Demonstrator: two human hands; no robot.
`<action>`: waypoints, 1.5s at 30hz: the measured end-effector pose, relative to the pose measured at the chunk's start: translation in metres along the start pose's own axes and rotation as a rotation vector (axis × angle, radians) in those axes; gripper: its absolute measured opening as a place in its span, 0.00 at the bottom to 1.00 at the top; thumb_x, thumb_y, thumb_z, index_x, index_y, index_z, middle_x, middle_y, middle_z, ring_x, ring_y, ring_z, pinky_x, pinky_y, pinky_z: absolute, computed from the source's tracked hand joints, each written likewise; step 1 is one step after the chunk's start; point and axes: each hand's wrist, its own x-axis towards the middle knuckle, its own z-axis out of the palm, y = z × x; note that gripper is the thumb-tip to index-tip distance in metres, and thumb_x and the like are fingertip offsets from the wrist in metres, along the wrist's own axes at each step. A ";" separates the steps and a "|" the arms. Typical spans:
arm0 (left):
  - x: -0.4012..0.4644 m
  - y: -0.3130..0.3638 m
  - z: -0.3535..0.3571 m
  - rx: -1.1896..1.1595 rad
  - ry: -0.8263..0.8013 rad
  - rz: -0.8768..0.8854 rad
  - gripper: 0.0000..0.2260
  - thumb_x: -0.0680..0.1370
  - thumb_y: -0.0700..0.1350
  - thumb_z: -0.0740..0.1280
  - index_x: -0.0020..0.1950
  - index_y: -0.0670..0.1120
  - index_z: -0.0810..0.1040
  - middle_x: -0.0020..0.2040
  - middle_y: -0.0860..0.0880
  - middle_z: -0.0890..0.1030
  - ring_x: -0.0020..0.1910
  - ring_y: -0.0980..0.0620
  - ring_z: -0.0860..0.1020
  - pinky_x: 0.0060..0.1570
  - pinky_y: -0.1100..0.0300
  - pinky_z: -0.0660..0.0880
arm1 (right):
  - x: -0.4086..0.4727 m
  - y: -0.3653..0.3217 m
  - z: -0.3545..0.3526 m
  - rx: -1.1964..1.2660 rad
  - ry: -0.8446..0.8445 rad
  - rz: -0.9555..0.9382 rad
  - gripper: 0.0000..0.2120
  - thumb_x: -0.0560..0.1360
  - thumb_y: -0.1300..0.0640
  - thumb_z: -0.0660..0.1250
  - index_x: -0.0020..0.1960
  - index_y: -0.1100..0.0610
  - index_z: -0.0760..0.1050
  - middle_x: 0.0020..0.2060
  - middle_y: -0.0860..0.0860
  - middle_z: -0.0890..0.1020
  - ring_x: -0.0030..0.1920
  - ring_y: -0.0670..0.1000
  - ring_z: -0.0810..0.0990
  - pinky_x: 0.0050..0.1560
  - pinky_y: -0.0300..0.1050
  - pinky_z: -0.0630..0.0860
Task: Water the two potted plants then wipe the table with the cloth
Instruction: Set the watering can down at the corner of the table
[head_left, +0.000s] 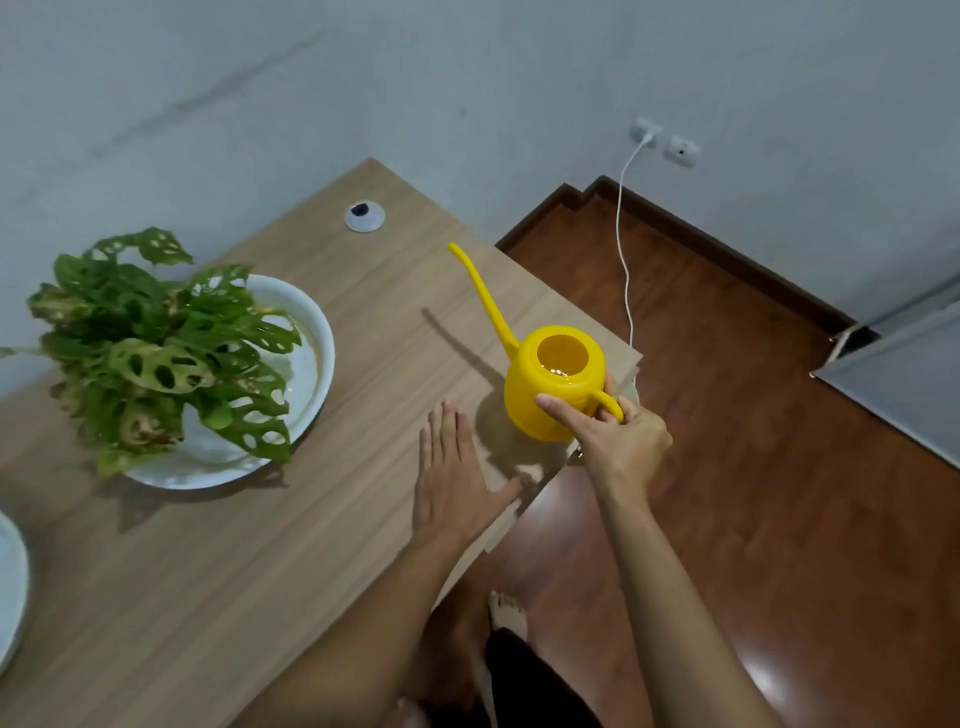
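Your light wooden table (218, 545) carries a white potted plant (171, 364) at left, a yellow watering can (556, 384) near its right edge, a cable grommet (365, 216) behind, and your left hand (454, 478) lying flat.

— What colour is the watering can (553, 384)?
— Bright yellow all over, spout and handle alike, with a deeper orange-yellow glow inside its mouth.
— And the table (270, 525)?
— Pale tan wood-look, with fine darker grain streaks running along its length. Near its far corner sits a light grey round cap (365, 216) with a black centre.
— The plant (156, 345)?
— Mid to dark green leaves patterned with oval holes, some browned and yellowed in patches. Its pot (306, 358) is plain white.
— Beyond the table's right edge?
— A reddish-brown glossy floor (753, 441), a pale grey-blue wall (467, 78) and a white cable (626, 270).
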 end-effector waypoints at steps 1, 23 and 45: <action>0.004 0.003 0.004 0.018 0.002 0.008 0.55 0.68 0.77 0.59 0.79 0.37 0.54 0.81 0.38 0.53 0.81 0.42 0.48 0.79 0.46 0.46 | 0.005 0.000 0.000 0.009 0.002 0.017 0.24 0.55 0.53 0.86 0.44 0.64 0.83 0.43 0.52 0.79 0.30 0.36 0.75 0.31 0.25 0.71; 0.008 0.008 0.020 0.141 -0.034 -0.023 0.53 0.71 0.75 0.55 0.80 0.37 0.48 0.81 0.39 0.45 0.81 0.44 0.42 0.79 0.45 0.44 | 0.037 0.042 0.010 -0.001 -0.023 -0.055 0.28 0.55 0.48 0.86 0.50 0.59 0.83 0.59 0.48 0.84 0.50 0.43 0.84 0.51 0.41 0.82; -0.133 -0.106 -0.048 -0.004 0.130 -0.398 0.33 0.74 0.60 0.52 0.73 0.43 0.68 0.76 0.42 0.66 0.78 0.44 0.61 0.77 0.48 0.57 | -0.123 0.057 0.118 -0.562 -0.423 -0.914 0.11 0.77 0.48 0.67 0.52 0.55 0.79 0.52 0.51 0.81 0.53 0.55 0.76 0.55 0.51 0.73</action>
